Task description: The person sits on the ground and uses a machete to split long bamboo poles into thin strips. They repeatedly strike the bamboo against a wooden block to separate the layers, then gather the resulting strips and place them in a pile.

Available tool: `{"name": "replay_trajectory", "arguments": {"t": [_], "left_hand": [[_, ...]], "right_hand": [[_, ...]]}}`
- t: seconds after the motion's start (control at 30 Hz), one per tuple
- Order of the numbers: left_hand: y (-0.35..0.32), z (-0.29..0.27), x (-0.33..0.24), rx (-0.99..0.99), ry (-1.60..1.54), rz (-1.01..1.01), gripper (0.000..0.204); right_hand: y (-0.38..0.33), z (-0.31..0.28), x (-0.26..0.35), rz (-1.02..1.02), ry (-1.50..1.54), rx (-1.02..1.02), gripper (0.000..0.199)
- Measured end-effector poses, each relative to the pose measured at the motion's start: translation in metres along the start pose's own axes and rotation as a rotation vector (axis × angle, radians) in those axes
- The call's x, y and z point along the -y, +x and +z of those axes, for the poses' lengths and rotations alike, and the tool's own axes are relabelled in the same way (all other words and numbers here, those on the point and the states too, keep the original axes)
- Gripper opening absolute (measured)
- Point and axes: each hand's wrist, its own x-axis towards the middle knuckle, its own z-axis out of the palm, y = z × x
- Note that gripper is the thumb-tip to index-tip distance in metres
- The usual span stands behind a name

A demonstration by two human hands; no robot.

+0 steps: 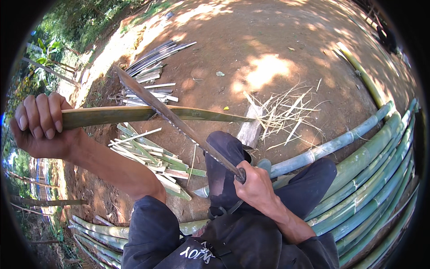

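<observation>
My left hand (42,119) is closed round the left end of a long green bamboo strip (98,116). The strip runs to the right, its far end at a pale wooden block (251,127) on the ground. In my right hand (256,184) is a machete (188,131), gripped at its handle. Its long dark blade slants up and to the left, passing across the strip in view; whether the edge touches the strip I cannot tell. Thin bamboo shavings (291,110) lie heaped beside the block.
Split bamboo pieces (156,161) are piled below my left forearm, with more strips (154,58) farther off. Whole green bamboo poles (363,172) lie stacked at my right, and others (103,235) at lower left. Bare brown soil (215,40) stretches ahead; plants grow at far left.
</observation>
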Motion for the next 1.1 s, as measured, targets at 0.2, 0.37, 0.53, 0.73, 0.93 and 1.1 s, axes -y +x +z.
{"name": "replay_trajectory", "arguments": {"t": [0.2, 0.37, 0.53, 0.73, 0.93, 1.1], "left_hand": [[-0.003, 0.008, 0.0, 0.042, -0.019, 0.006, 0.027], [-0.005, 0.016, 0.0, 0.046, -0.039, 0.042, 0.028], [-0.001, 0.009, -0.002, -0.008, -0.029, 0.022, 0.024], [-0.004, 0.006, 0.004, -0.049, -0.066, 0.032, 0.023], [0.03, 0.037, 0.033, -0.07, 0.001, 0.037, 0.044], [0.036, 0.043, 0.042, -0.352, 0.242, 0.097, 0.042]], "right_hand": [[0.004, -0.003, 0.017, -0.033, -0.047, -0.003, 0.014], [-0.001, -0.006, -0.047, 0.229, -0.15, 0.047, 0.014], [0.006, -0.006, -0.011, 0.065, -0.006, 0.032, 0.013], [-0.003, -0.013, -0.136, 0.528, -0.258, 0.073, 0.02], [0.002, -0.006, -0.12, 0.538, -0.086, 0.003, 0.024], [0.008, -0.009, -0.071, 0.449, -0.031, -0.053, 0.028]]}}
